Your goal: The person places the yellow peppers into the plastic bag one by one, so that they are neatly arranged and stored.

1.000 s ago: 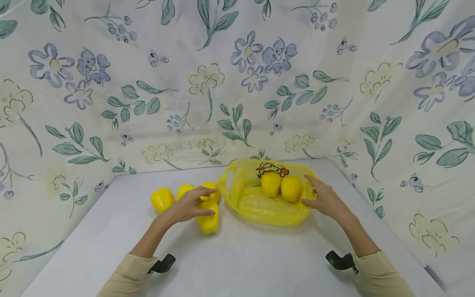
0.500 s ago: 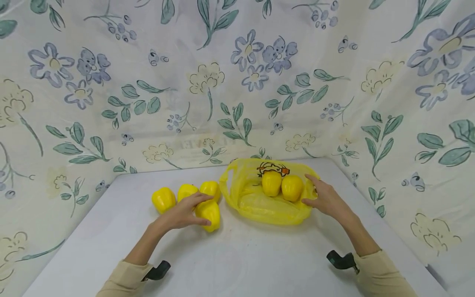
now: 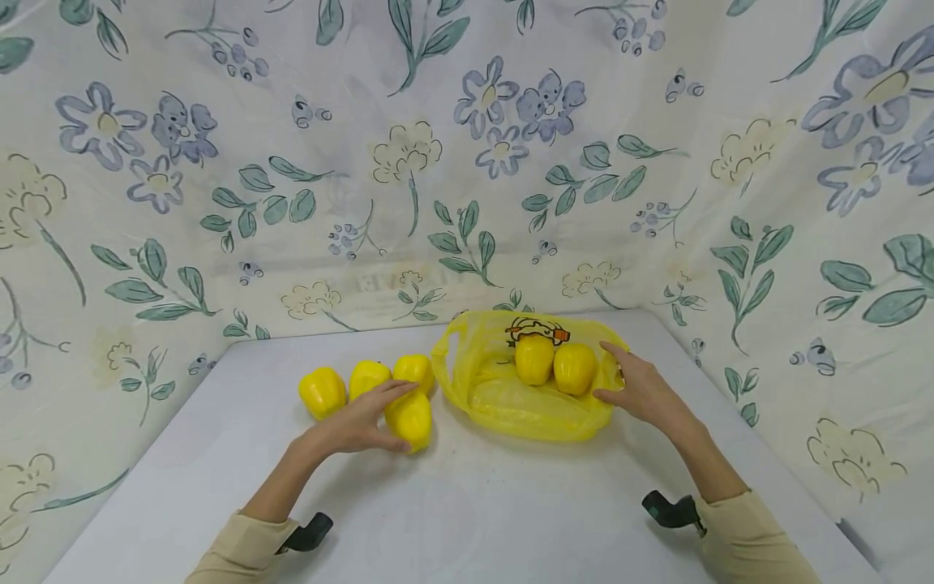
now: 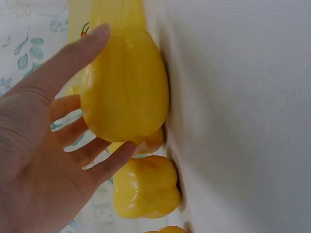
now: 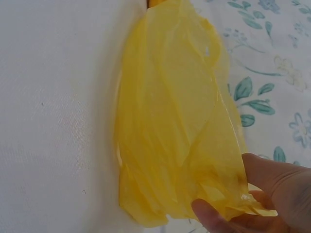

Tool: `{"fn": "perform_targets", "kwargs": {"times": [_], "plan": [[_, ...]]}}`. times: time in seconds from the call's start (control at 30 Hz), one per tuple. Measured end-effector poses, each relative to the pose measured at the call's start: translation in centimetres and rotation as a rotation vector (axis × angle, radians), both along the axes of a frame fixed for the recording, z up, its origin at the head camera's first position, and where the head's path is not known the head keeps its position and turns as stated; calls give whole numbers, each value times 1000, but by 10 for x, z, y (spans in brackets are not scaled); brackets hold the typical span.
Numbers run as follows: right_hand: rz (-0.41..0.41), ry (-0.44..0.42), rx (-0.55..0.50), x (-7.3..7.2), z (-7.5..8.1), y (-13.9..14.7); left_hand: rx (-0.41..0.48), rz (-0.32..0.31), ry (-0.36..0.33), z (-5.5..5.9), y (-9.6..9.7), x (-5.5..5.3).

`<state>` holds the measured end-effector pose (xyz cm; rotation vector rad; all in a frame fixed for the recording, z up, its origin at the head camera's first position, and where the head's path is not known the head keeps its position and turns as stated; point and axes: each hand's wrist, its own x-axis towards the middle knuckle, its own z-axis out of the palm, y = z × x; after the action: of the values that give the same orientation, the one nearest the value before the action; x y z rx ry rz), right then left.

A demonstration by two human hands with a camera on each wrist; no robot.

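In the head view my left hand curls round the front yellow bell pepper, its fingers over the far side and its thumb low at the near side. The left wrist view shows the thumb lying along one side of this bell pepper, with the fingers at the other. My right hand grips the right edge of a thin yellow plastic bag; in the right wrist view the crumpled film runs between its thumb and fingers. The bag's wide opening faces me, and two bell peppers sit in it.
More yellow bell peppers stand left of the bag: one at the far left, one in the middle and one near the bag's left rim. A floral cloth hangs behind the white table.
My left hand has come down from above onto the front bell pepper and closed round it, shifting it slightly. The right hand stays on the bag.
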<state>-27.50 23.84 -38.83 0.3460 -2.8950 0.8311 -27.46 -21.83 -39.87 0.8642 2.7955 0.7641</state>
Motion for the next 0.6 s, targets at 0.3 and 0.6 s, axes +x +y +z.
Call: {"fn": "perform_targets", "kwargs": {"times": [0.3,0.6], "plan": [[-2,0,3,0,0,0,15,-30,29,-1,0,0],[7,7,-5,-1,-2,0,22,-24,34,-8,1,-2]]}}
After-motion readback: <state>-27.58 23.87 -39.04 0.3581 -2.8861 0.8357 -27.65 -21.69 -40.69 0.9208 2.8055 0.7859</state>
